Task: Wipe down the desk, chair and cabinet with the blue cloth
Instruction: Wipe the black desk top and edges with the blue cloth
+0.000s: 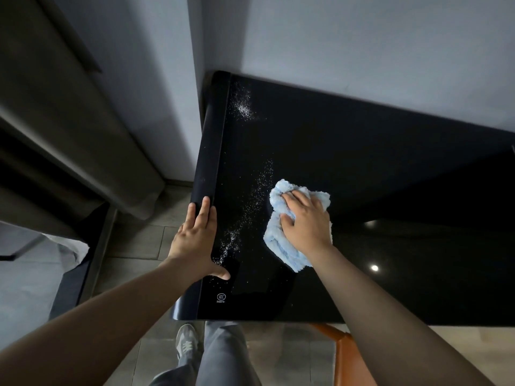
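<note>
A glossy black desk [362,151] fills the middle and right of the head view. White crumbs [250,201] trail across its left part, with another patch [243,105] near the far left corner. My right hand [305,221] presses a crumpled light blue cloth [278,246] flat on the desk, just right of the crumb trail. My left hand [196,238] lies flat on the desk's rounded left edge, fingers spread, holding nothing. An orange chair [344,355] shows below the desk's near edge; my right forearm hides part of it.
A white wall [362,45] runs behind the desk. A grey curtain [69,129] hangs at the left, with a bed edge [69,274] below it. Grey tiled floor [133,240] lies between bed and desk. My legs and a grey shoe [186,344] stand at the near edge.
</note>
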{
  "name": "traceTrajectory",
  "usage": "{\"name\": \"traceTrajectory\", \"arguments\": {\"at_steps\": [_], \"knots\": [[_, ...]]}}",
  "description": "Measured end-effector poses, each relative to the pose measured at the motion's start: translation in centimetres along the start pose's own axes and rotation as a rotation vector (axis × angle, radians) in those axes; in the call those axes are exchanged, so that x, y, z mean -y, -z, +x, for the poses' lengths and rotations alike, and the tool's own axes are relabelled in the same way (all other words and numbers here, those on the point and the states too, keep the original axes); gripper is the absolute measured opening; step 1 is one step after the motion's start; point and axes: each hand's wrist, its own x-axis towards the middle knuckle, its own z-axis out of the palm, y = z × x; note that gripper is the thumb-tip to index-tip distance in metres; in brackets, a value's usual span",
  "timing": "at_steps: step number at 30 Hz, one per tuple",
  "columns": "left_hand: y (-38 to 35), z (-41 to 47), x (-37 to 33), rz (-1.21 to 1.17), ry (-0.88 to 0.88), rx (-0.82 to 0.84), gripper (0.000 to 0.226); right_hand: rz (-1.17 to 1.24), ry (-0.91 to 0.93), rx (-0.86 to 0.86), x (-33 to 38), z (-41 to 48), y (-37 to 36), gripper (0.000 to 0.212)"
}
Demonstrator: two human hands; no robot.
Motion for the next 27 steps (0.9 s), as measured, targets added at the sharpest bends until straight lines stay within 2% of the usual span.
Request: {"name": "traceTrajectory", "arguments": {"at_steps": [5, 10, 15, 19, 27], "knots": [[0.0, 0.0, 0.1, -0.002, 0.009, 0.008, 0.154, 0.025, -0.002, -0.060, 0.3, -3.0, -0.8, 0.055], [0.0, -0.1, 0.0, 0.003, 0.006, 0.005, 0.153, 0.020, -0.028, -0.074, 0.7, -5.6, -1.4, 0.068], [-0.1, -0.1, 0.1, 0.001, 0.005, 0.004, 0.153, 0.012, -0.062, -0.049, 1.1, -8.1, -2.0, 0.059], [-0.2, -0.1, 0.2, 0.002, 0.004, -0.001, 0.153, 0.009, -0.072, -0.032, 1.4, -10.1, -2.4, 0.066], [-0.3, 0.0, 0.2, 0.044, -0.001, 0.003, 0.153, 0.012, -0.080, 0.001, 1.6, -14.2, -3.2, 0.054]]}}
